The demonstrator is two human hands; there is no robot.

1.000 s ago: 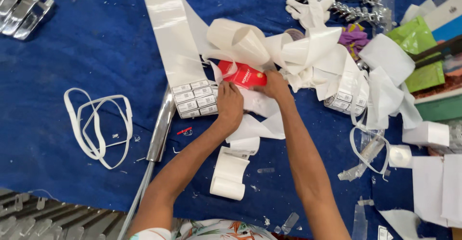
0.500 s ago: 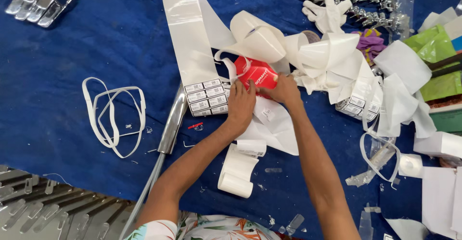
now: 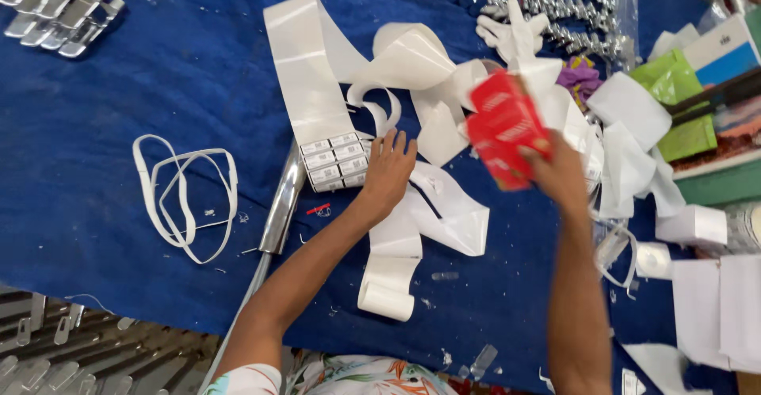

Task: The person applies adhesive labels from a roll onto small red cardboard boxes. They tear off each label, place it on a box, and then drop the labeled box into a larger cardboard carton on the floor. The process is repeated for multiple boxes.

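Right hand [image 3: 561, 175] grips a red box [image 3: 504, 128], lifted off the blue cloth [image 3: 143, 86] and tilted, at 1 o'clock from frame centre. Left hand [image 3: 387, 171] lies flat, fingers spread and holding nothing, on white label strips [image 3: 305, 78], touching a sheet of small labels [image 3: 337, 160] at its 9 o'clock. Paper tangle crowds 12 to 3 o'clock. Open cloth from 9 to 11 o'clock, apart from a white loop [image 3: 186, 197]. Metal tube [image 3: 279, 205] just left of the left forearm; cloth edge runs along 7 o'clock.

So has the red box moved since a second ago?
Yes. The right hand has lifted the red box up and rightward, away from the label sheet.
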